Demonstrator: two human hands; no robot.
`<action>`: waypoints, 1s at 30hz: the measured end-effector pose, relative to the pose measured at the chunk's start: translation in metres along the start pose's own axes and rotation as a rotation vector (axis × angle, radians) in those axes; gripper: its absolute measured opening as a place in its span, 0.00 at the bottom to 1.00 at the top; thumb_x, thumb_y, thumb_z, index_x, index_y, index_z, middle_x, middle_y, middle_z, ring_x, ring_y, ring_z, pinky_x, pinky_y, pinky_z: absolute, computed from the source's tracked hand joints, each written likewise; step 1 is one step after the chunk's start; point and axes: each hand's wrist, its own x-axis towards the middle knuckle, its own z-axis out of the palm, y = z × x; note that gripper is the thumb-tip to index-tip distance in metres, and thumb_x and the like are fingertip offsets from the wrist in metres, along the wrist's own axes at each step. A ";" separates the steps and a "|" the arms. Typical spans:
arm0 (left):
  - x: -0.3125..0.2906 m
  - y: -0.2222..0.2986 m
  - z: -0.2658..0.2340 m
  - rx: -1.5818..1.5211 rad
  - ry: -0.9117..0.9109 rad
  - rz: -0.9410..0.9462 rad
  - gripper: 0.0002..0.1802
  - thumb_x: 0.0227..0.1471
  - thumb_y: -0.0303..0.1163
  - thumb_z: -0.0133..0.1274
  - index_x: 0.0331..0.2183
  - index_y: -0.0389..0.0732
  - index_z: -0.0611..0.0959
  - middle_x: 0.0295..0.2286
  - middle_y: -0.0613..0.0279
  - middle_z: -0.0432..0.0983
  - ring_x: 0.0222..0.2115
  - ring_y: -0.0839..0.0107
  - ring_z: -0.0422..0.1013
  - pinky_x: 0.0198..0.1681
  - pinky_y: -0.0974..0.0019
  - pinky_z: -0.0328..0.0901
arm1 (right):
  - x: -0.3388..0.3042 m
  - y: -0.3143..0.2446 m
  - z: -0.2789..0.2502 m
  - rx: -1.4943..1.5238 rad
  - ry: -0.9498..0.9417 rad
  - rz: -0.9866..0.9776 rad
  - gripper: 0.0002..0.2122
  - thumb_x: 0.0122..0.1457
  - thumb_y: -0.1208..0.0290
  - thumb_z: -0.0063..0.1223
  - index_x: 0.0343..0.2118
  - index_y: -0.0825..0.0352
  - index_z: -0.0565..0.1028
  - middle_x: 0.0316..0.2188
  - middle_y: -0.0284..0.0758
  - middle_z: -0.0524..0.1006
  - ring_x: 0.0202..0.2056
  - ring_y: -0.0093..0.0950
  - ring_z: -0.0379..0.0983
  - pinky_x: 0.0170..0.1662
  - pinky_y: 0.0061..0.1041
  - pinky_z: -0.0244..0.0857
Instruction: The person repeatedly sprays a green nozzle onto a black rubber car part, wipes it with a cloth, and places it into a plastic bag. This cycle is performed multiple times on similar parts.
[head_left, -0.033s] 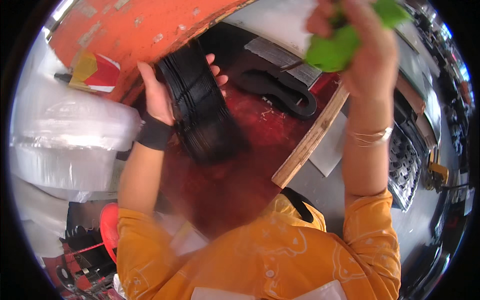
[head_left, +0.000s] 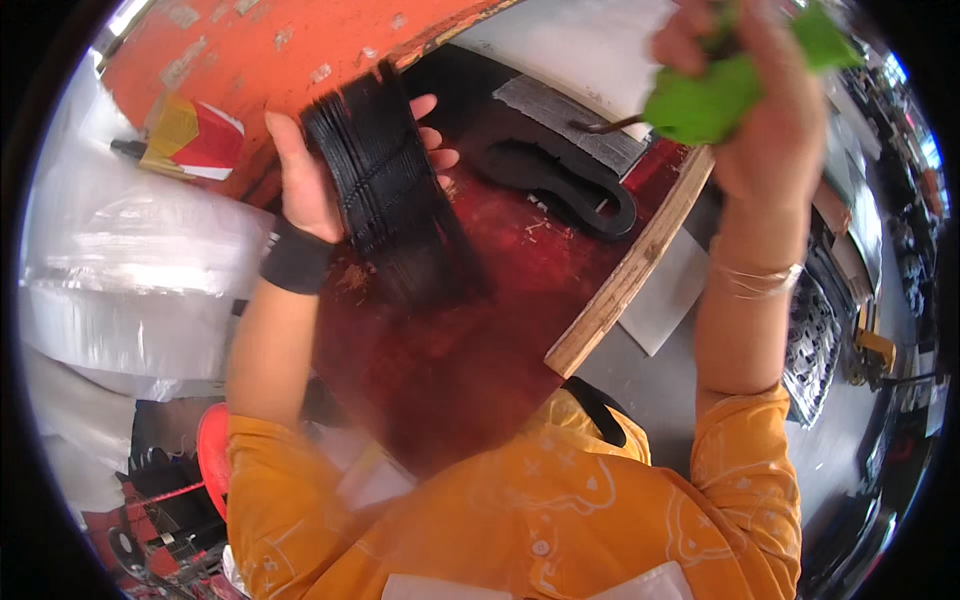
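A bundle of thin black strips [head_left: 395, 190] slants across my left hand [head_left: 312, 185], which is closed round it with the thumb on one side and the fingertips on the other. The bundle's lower end is blurred above the dark red tabletop [head_left: 470, 370]. Raised at the upper right, my right hand [head_left: 775, 125] grips something wrapped in bright green material [head_left: 705, 105]. A thin, bent metal rod [head_left: 615, 126] sticks out of the green wrap toward the left. Blur hides the exact kind of tool. Between the hands, a black sole-shaped piece [head_left: 555, 180] lies on the table.
A worn orange panel [head_left: 270, 50] rises at the far left. Beside it stand large plastic-wrapped rolls [head_left: 130, 260] and a red-and-yellow packet [head_left: 200, 140]. A wooden strip [head_left: 630, 265] edges the table on the right. Grey tape [head_left: 570, 115] lies beyond the sole-shaped piece.
My right hand has shifted to the right with the green-wrapped tool, and more of the metal rod shows. The black strips have tilted and spread slightly in my left hand.
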 end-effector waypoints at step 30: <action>-0.076 -0.137 0.062 1.528 -0.115 -0.163 0.37 0.37 0.57 0.60 0.43 0.40 0.75 0.41 0.53 0.70 0.43 0.55 0.66 0.50 0.56 0.59 | -0.048 -0.045 0.105 0.616 -0.515 0.224 0.10 0.52 0.65 0.56 0.28 0.68 0.76 0.16 0.33 0.73 0.18 0.23 0.70 0.23 0.24 0.64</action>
